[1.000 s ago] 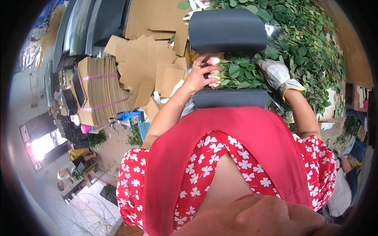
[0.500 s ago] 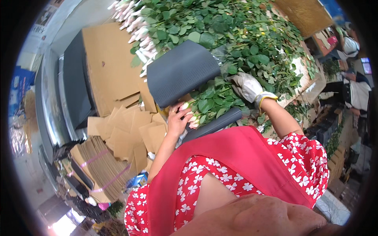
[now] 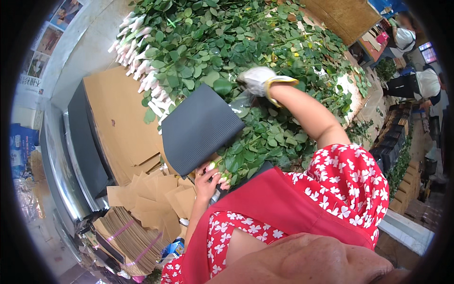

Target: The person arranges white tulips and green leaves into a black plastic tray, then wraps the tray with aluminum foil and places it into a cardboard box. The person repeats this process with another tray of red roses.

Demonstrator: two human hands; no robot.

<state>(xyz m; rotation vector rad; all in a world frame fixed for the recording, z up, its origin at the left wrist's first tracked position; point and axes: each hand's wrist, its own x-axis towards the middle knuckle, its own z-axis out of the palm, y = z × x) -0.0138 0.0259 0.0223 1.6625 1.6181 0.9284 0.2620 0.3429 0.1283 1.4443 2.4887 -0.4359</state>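
Observation:
My left hand (image 3: pixel 206 182) is bare, its fingers curled against pale pink rose heads (image 3: pixel 221 180) at the near edge of the grey corrugated sheet (image 3: pixel 201 128). The leafy stems (image 3: pixel 265 137) of those roses stretch to the right, between the curved sheet and my apron. My right hand (image 3: pixel 257 80), in a white glove with a yellow cuff, is over the large heap of leafy rose stems (image 3: pixel 203 52) beyond the sheet. Its fingers are smeared by motion, so their grip does not show. Clear plastic (image 3: pixel 242 104) lies beside the sheet's right end.
Wrapped pale rose heads (image 3: pixel 142 71) line the heap's left side. A large cardboard box (image 3: pixel 116 118) stands at left, above loose cardboard pieces (image 3: pixel 151 196) and a strapped cardboard stack (image 3: pixel 127 241). Two other people (image 3: pixel 425 85) are at the far right.
My right hand has left the near rose stems and swung up and left over the heap. My left hand stays at the rose heads. The whole view has shifted slightly.

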